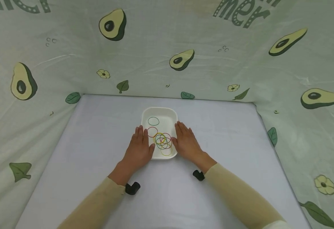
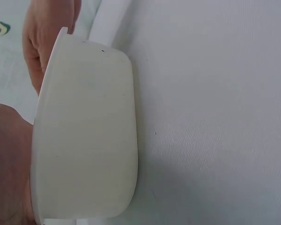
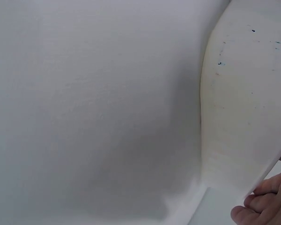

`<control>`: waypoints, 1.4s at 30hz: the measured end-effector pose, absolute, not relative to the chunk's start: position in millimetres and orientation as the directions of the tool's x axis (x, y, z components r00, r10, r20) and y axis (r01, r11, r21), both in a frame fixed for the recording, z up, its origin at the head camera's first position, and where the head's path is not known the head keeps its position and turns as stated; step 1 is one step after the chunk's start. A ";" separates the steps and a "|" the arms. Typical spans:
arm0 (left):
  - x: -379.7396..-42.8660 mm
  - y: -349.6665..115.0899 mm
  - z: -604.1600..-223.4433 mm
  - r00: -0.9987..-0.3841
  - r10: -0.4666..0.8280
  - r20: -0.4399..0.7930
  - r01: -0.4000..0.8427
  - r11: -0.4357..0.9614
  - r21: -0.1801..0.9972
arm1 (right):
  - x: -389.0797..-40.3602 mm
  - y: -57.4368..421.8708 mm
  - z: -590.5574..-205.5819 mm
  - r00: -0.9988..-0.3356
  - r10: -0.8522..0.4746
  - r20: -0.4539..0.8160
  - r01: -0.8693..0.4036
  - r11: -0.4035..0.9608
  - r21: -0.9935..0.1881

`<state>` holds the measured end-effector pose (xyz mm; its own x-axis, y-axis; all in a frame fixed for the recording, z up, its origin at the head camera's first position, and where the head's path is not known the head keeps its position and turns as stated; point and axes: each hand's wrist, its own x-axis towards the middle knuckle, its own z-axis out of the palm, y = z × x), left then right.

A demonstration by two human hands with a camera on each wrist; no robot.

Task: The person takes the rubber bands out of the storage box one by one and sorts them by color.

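Beige sleeves [image 1: 241,197]: closest to my head view, a black fitting [image 1: 132,188] beside the left wrist.
Left hand [image 1: 138,148]: fingers straight along its side of the tray, thumb at the rim; nothing clenched.
Right hand [image 1: 187,141]: likewise extended, touching the opposite side; I can't tell how firmly.
White tray [image 1: 168,118]: between both hands.
Rubber bands [image 1: 163,140]: seen in the head view only; a multicoloured tangle between the thumbs, a green band [image 1: 153,125] beyond the left fingertips.
Tray wall: my wrist views add its depth, dark specks by the left hand, blue marks [image 3: 220,63] by the right.
Lettering [image 1: 241,14]: "mer" on the avocado-print cloth [image 1: 146,38], well beyond the right hand.
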<state>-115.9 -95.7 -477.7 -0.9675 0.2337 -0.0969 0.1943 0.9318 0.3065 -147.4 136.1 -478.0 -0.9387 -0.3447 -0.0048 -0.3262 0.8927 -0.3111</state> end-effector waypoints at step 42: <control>-119.1 -125.9 -480.9 -0.918 0.387 -0.088 0.368 0.914 0.173 | -141.1 157.8 -483.1 -0.920 -0.377 0.110 -0.392 0.893 -0.221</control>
<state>-119.1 -125.9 -480.9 -0.9180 0.3867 -0.0884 0.3682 0.9136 0.1726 -141.1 157.8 -483.1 -0.9198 -0.3767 0.1098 -0.3921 0.8930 -0.2210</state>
